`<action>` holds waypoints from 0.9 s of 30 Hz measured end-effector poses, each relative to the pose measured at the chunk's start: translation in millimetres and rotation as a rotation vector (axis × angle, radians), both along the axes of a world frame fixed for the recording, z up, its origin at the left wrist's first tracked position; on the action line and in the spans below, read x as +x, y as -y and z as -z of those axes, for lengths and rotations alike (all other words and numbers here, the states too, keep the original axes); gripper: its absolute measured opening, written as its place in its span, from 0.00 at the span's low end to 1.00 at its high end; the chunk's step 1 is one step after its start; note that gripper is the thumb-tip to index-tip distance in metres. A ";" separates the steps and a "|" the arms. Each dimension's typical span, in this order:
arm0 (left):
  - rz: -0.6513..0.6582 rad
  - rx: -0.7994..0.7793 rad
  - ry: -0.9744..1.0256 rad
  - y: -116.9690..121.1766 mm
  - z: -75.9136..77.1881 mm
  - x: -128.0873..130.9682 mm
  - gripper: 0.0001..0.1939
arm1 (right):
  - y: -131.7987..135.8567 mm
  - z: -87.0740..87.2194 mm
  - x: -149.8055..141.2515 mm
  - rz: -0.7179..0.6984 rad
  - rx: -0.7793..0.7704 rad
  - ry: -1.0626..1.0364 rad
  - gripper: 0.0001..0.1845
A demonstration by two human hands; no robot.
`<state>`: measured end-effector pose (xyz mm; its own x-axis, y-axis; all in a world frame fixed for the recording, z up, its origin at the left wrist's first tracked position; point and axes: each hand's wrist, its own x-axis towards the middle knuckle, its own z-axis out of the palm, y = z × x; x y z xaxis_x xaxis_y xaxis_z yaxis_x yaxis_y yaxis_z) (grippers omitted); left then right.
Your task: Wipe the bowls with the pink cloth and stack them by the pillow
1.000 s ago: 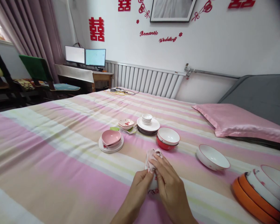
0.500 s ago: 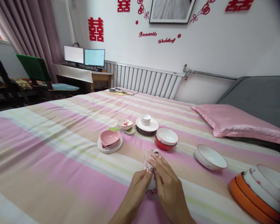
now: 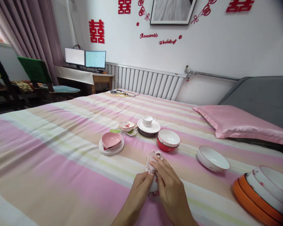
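Note:
Near the bottom middle of the head view, a white bowl (image 3: 153,189) with a red floral print stands tilted on edge between my two hands. My left hand (image 3: 141,185) pinches its rim from the left, thumb uppermost. A pale pink cloth (image 3: 151,158) is folded over the far part of the bowl. On top of that cloth lie the fingers of my right hand (image 3: 171,183), closed over it and pressing it against the bowl. Much of the bowl is hidden behind the hands and cloth. Just beyond, a white bowl (image 3: 169,137) is nested in a red bowl (image 3: 167,147).
Pink heart-shaped dishes (image 3: 111,139) rest on white plates (image 3: 119,149). Small bowls (image 3: 147,119) top a plate stack (image 3: 155,126). A single bowl (image 3: 213,159) and orange bowls (image 3: 247,199) holding white ones are at right, near a pink pillow (image 3: 235,119). Everything lies on a striped bedsheet (image 3: 68,175).
The view has shifted very slightly. Both hands keep nearly the same grip and place on the bowl and cloth.

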<state>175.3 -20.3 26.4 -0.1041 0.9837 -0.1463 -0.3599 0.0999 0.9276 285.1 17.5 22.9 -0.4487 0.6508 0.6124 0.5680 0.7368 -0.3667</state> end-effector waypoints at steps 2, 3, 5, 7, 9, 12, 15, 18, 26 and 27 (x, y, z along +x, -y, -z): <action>-0.005 -0.001 -0.002 0.4 -1.7 0.2 0.24 | 0.0 0.0 -0.3 0.000 0.000 0.003 0.21; -0.002 -0.002 -0.001 0.5 -2.1 0.3 0.24 | 0.1 -0.1 -0.4 0.002 -0.002 0.004 0.21; -0.002 0.002 0.003 0.5 -1.9 0.5 0.24 | 0.2 -0.1 -0.5 0.004 -0.001 0.001 0.21; 0.000 0.011 -0.001 0.4 -0.6 0.8 0.24 | 0.1 -0.1 -0.5 0.006 0.004 -0.001 0.21; -0.001 0.018 -0.009 0.1 0.9 0.9 0.23 | -0.2 0.1 -0.4 0.007 0.012 0.005 0.21; 0.000 0.021 -0.021 -0.2 2.7 0.7 0.22 | -0.4 0.5 0.2 0.006 0.013 0.010 0.21; -0.005 0.017 -0.027 -0.3 2.9 0.6 0.23 | 0.4 0.2 0.8 0.006 -0.001 0.005 0.21; 0.001 0.026 -0.022 -0.3 1.8 1.1 0.23 | 1.3 -0.7 1.0 0.005 -0.020 0.005 0.21; -0.001 0.010 -0.013 0.9 -0.9 1.8 0.24 | 0.0 -0.2 0.5 -0.003 -0.010 -0.022 0.22; 0.000 0.010 -0.015 0.9 -0.8 1.6 0.24 | -0.1 0.0 0.7 -0.005 -0.011 -0.018 0.22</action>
<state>177.0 -21.1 27.2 -0.1066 0.9851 -0.1347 -0.3460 0.0903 0.9339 285.7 17.6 23.0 -0.4410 0.6551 0.6135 0.5577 0.7356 -0.3846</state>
